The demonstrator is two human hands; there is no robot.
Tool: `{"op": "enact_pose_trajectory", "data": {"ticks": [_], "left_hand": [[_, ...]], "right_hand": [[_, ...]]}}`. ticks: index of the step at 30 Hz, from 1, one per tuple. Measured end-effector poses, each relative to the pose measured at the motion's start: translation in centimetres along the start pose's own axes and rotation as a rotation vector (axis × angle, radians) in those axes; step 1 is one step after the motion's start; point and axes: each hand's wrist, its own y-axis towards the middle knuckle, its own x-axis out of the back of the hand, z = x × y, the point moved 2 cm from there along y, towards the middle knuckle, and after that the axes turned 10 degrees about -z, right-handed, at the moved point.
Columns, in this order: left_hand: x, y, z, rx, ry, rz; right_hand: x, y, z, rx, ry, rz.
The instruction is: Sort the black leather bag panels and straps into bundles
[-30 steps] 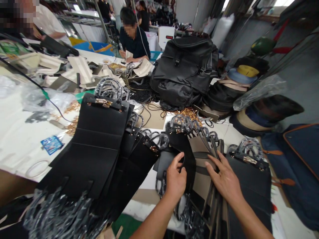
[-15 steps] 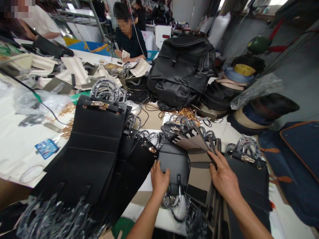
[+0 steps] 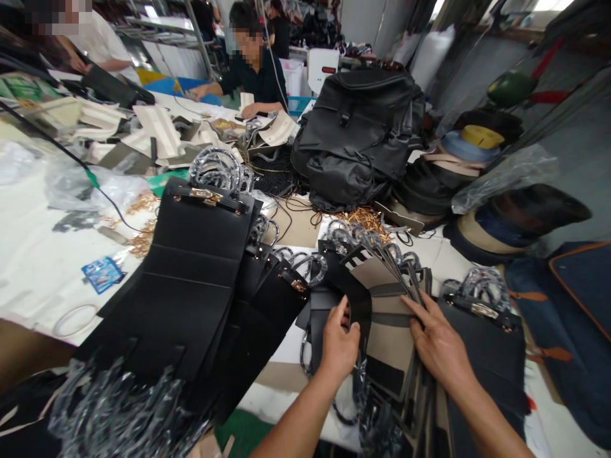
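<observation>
My left hand (image 3: pixel 340 340) is at a curved black panel (image 3: pixel 358 299), its thumb and fingertips apart with the panel's edge beside them. To its right, my right hand (image 3: pixel 435 337) rests against a fanned stack of black and taupe bag panels (image 3: pixel 391 324), fingertips on their edges. Plastic-wrapped handles (image 3: pixel 346 236) stick out at the top of this stack. Left of my hands lies a large pile of flat black bag pieces (image 3: pixel 191 273) with gold clasps and wrapped handles. Another black piece (image 3: pixel 482 356) with a clasp sits right of my right hand.
A black backpack (image 3: pixel 358 140) stands behind the pieces. Rolls of strap (image 3: pixel 501 222) and a navy bag (image 3: pixel 568 324) are at the right. Cream and grey scraps (image 3: pixel 157 133) cover the back left. A person (image 3: pixel 258 70) in a dark shirt works across the table.
My left hand has moved right to the panel, which now curves up beside the fanned stack. The view has shifted slightly. The person across the table has stretched out an arm.
</observation>
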Motion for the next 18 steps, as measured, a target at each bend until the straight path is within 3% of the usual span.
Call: {"op": "enact_pose_trajectory", "data": {"ticks": [4,7,11,14,16,18], "left_hand": [[-1.7,-1.4,-3.0,-0.213,0.057,0.191],[-3.4,-3.1,-3.9,-0.324,0.111,0.328],[-5.5,-4.9,-3.6,-0.305,0.131,0.471],[-4.7,-4.7,-2.9,-0.259,0.052,0.537],[-2.4,-3.2,-1.9,-0.244,0.065,0.404],[0.7,-0.8,-0.1,-0.174,0.194,0.073]], "right_hand": [[0.2,0.0,-1.4,-0.100,-0.040,-0.021],[0.6,0.4,-1.8,-0.139,-0.047,-0.008],[0.6,1.0,-0.5,-0.121,-0.087,0.052],[0.0,1.1,0.9,-0.076,-0.194,-0.001],[-0.4,1.2,1.3,-0.052,-0.220,-0.036],[-0.6,1.3,1.1,-0.054,-0.215,-0.049]]}}
